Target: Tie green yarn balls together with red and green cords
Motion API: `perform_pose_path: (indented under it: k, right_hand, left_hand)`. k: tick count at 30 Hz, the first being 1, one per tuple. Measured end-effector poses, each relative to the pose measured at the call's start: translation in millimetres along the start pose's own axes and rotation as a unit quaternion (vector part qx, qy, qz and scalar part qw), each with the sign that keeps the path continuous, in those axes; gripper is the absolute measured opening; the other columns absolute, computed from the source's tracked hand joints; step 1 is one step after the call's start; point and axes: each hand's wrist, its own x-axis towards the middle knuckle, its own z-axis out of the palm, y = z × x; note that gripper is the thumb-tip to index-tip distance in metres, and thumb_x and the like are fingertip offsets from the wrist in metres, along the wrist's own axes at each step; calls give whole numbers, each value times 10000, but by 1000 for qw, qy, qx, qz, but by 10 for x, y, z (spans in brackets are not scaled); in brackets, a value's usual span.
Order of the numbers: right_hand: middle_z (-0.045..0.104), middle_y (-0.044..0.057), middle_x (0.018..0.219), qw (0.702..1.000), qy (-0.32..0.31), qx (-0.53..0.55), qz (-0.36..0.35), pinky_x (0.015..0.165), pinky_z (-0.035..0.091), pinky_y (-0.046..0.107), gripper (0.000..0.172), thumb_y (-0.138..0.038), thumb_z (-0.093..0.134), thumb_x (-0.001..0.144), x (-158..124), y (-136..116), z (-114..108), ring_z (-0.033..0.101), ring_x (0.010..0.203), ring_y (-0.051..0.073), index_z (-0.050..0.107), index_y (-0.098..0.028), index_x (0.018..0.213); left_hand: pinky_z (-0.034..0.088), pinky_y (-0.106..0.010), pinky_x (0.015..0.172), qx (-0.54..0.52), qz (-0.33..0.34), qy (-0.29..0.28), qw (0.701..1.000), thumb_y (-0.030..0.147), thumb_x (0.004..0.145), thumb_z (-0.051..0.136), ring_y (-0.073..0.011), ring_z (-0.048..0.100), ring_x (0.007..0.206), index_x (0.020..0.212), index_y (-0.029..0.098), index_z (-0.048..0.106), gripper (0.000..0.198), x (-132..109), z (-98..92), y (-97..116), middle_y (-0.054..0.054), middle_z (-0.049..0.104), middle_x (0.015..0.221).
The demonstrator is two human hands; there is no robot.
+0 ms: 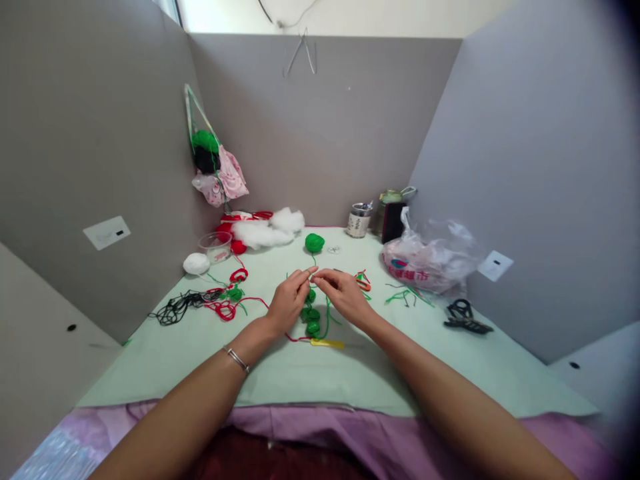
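Note:
My left hand (290, 297) and my right hand (344, 295) meet over the middle of the table, thumbs and fingers pinched together. Green yarn (314, 259) runs from a green yarn ball (315, 243) down to my fingertips; the exact spot they grip is too small to see. Beneath and between the hands lie small green crocheted pieces (313, 328), partly covered by the left hand. A yellow-handled tool (327, 343), apparently a crochet hook, rests just in front of them. Red yarn (257, 300) trails past my left wrist.
Black yarn (183, 308), a white yarn ball (196, 263) and a clear tub (216, 247) sit left. White stuffing (267, 230) lies behind. A can (359, 221), a plastic bag (425, 263) and a black hair claw (466, 318) stand right. Grey partitions (325, 127) enclose the table.

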Motion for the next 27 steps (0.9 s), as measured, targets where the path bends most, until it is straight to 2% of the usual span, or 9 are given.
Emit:
perform_pose_path:
  k: [6,8,11,13,17,20,27]
  right_hand:
    - [561,-17,620,999,-11,-2,30,553,309,250,278,-362,542,897,10,21,-16,403,553,112,736,-165,879]
    - [555,-11,626,999,21,-18,30,555,312,251,276,-378,562,888,12,14,-37,409,563,116,744,-173,858]
    - [617,24,752,997,74,-21,4,616,364,252,240,-359,593,869,12,3,-52,491,666,135,749,-180,844]
    - [647,35,782,998,58,2,-3,637,385,252,232,-338,581,873,11,3,-41,529,698,143,745,-176,849]
    - [596,-3,627,999,10,31,22,560,352,245,255,-326,549,885,6,9,12,479,569,119,740,-159,914]
    - [539,-23,575,999,9,35,29,520,316,245,270,-325,546,882,-1,5,31,427,526,109,738,-149,952]
    - [505,-30,559,1000,6,23,18,509,294,246,275,-339,538,888,-7,25,24,410,512,108,729,-153,955]
  left_hand:
    - [447,-272,842,-3,5,0,1000,245,973,379,-153,564,887,1325,174,577,410,0,-8,4,-57,616,990]
    - [443,-268,821,0,6,5,1000,246,974,377,-147,552,846,1320,164,581,410,0,-7,11,-49,602,945]
    - [439,-263,810,-4,7,9,1000,245,972,381,-143,544,825,1313,154,587,410,3,-4,19,-44,589,916]
    - [440,-258,795,-5,4,8,1000,245,970,380,-141,543,816,1320,160,583,413,4,-4,21,-41,583,907]
    - [442,-254,756,4,0,3,1000,247,971,375,-135,533,770,1336,172,571,421,-1,-8,16,-34,569,893]
    - [444,-259,779,9,5,-2,1000,249,973,374,-140,546,803,1339,168,567,422,-10,-8,5,-41,581,916]
    - [439,-259,769,6,4,-2,1000,253,973,372,-142,539,799,1351,189,561,428,-22,-1,3,-35,575,901]
